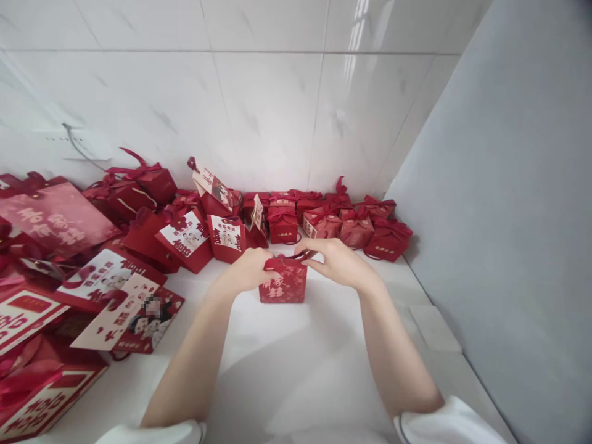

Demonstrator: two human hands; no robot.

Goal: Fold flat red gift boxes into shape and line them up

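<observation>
The red gift box (287, 285) stands upright on the white desk (296, 370), in front of the left part of the row of small ribbon-tied boxes (321, 223). The left hand (247, 269) is clamped on its upper left corner, thumb across the printed front; the right hand (340, 264) has its fingers at the dark handle (301, 254) on top, but whether they are closed on it I cannot tell. Larger printed gift boxes (104, 277) crowd the desk to the left of that row, and a tiled wall (266, 117) rises behind it.

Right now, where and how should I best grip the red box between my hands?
Probably low on the red box, one hand from each side: it stands upright, looks squarish, and your left hand and right hand are near its top, leaving its lower part uncovered.
</observation>
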